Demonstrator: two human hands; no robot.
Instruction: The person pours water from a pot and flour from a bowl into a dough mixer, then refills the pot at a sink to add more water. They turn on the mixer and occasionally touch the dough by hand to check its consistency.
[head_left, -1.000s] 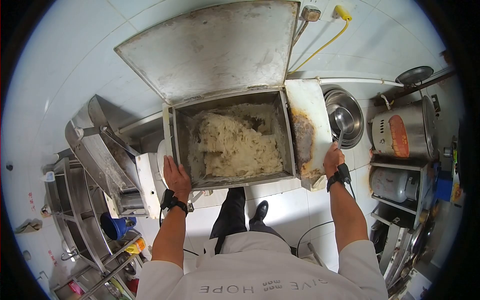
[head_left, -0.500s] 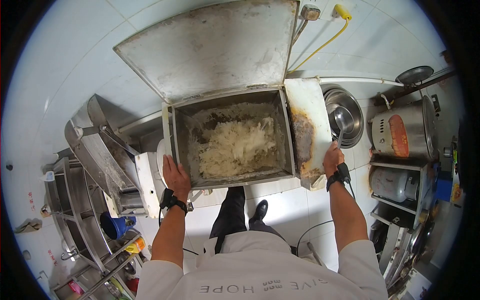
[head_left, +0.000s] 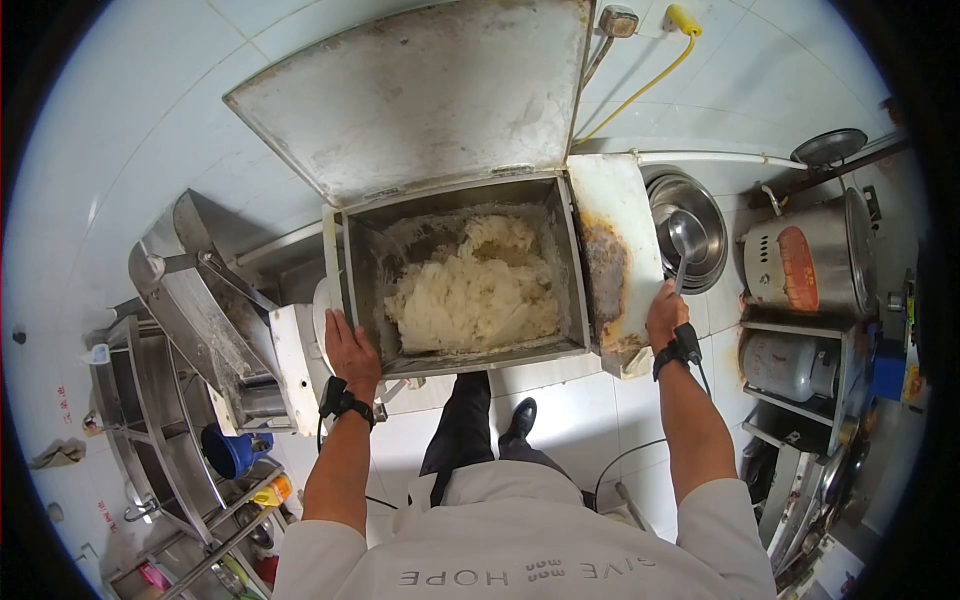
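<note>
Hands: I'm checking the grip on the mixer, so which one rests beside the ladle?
The right hand, on the mixer's rusty side panel, just below the ladle in the steel bowls. The left hand grips the tub's front-left corner.

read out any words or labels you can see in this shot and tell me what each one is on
"GIVE HOPE", with small unreadable characters between the words: printed on the white shirt and seen upside down from the head camera.
Red marks on the tiled wall at the left edge: too small and blurred to read.
Packaging on the right-hand shelf: print too small to read.
The dough mixer, its lid and the metal pot show no legible text.
</note>
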